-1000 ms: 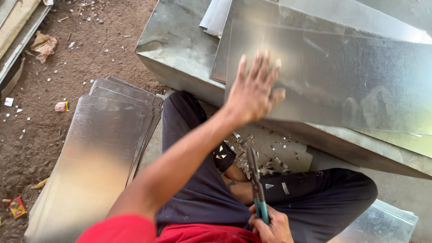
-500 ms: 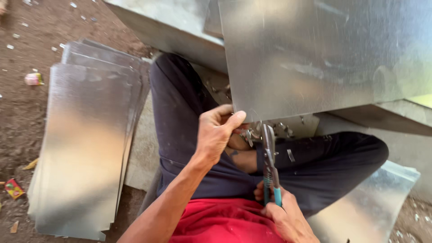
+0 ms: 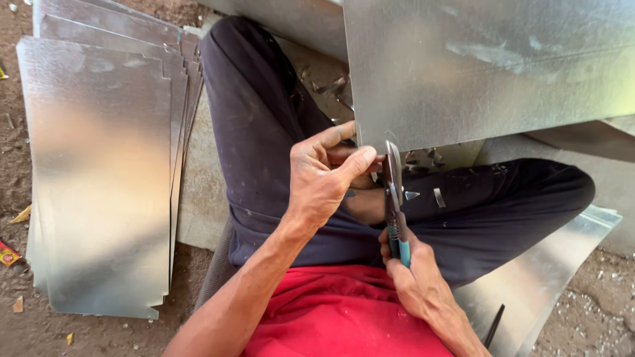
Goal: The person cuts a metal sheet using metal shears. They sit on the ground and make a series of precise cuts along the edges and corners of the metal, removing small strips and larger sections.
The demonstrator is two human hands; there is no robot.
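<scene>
I sit cross-legged in dark trousers and a red shirt. A large galvanised metal sheet (image 3: 489, 66) lies over my lap, its near edge towards me. My left hand (image 3: 324, 178) pinches the sheet's near left corner between thumb and fingers. My right hand (image 3: 413, 281) grips the teal handles of tin snips (image 3: 393, 192), whose blades point up at the sheet's near edge just right of the left hand. Small metal offcuts (image 3: 423, 193) lie on my trousers.
A stack of several cut metal sheets (image 3: 99, 165) lies on the dirt ground at my left. Another sheet (image 3: 542, 277) sticks out under my right leg. More sheet metal (image 3: 291, 20) lies beyond my knees. Scraps litter the ground (image 3: 13, 251).
My left hand came back from resting flat on the far sheet and now pinches the sheet's near corner. The snips rose to the sheet's edge. The view moved closer.
</scene>
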